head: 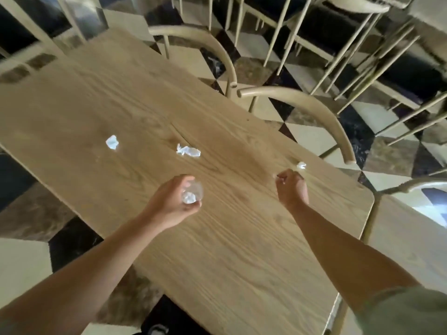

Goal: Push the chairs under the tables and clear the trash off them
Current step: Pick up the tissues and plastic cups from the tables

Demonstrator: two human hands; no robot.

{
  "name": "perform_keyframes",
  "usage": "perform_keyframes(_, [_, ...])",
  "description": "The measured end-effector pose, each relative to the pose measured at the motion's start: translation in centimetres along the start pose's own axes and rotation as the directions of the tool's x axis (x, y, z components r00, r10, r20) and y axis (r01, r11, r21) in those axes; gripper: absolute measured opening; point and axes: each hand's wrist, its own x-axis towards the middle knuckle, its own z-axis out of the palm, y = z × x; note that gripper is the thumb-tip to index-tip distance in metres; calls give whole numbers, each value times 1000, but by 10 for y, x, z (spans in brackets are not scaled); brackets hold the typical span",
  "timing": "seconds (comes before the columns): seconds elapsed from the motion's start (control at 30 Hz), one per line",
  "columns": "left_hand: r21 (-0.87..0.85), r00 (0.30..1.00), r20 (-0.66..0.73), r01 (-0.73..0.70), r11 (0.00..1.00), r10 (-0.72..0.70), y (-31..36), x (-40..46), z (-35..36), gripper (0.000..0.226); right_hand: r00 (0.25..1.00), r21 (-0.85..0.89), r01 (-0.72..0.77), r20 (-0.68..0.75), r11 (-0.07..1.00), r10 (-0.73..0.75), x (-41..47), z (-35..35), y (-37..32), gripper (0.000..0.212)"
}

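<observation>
A long wooden table fills the view. My left hand grips a clear plastic cup with crumpled white paper inside it, just above the tabletop. My right hand hovers with curled fingers, and a small white scrap shows between them. Three crumpled white papers lie on the table: one at the left, one in the middle, and a small one just beyond my right hand. Two beige chairs with curved backs stand along the table's right side.
More beige chairs and table legs crowd the far right over a black, white and brown checkered floor. Another chair's rail shows near the table's right corner. My shoe is at the bottom edge.
</observation>
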Motion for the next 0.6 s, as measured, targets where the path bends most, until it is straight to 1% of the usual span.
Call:
perform_keyframes(0.03, [13,1000,14,-19,1000,19,0,16,-3,72,995,22,-46,-86,999,48,16,-5,-1,15])
perform_keyframes(0.07, [20,999,26,-35,999,34,1,28,-6,72,984,8,-101,-150,995,101,30,-13,1,17])
perform_keyframes(0.1, [23,998,37,-46,999,45,0,41,-9,71,973,-44,-151,-182,987,141,45,-18,5,20])
perform_keyframes(0.13, [34,997,46,-62,997,60,-1,52,-12,70,967,-98,-196,-181,976,177,56,-21,9,23])
perform_keyframes(0.17, [48,996,52,-75,996,72,0,58,-15,68,969,-140,-216,-151,966,194,63,-26,11,27])
perform_keyframes(0.2, [64,994,68,-85,994,81,-4,68,-18,65,971,-145,-226,-108,963,212,67,-24,8,30])
perform_keyframes(0.27, [80,993,96,-81,993,73,-12,80,-27,62,977,-60,-212,-32,975,210,59,-12,-9,29])
perform_keyframes(0.37, [70,992,100,-82,994,75,-24,86,-44,64,991,116,-131,33,985,128,29,20,-56,16])
perform_keyframes(0.43, [71,990,105,-106,992,98,-33,91,-60,65,996,184,-61,81,981,47,12,45,-99,9])
perform_keyframes(0.5, [79,986,120,-127,989,117,-46,96,-75,66,985,201,45,151,979,-77,1,69,-143,7])
perform_keyframes(0.6, [73,983,138,-134,988,123,-75,104,-104,68,934,104,286,193,953,-301,-5,106,-202,7])
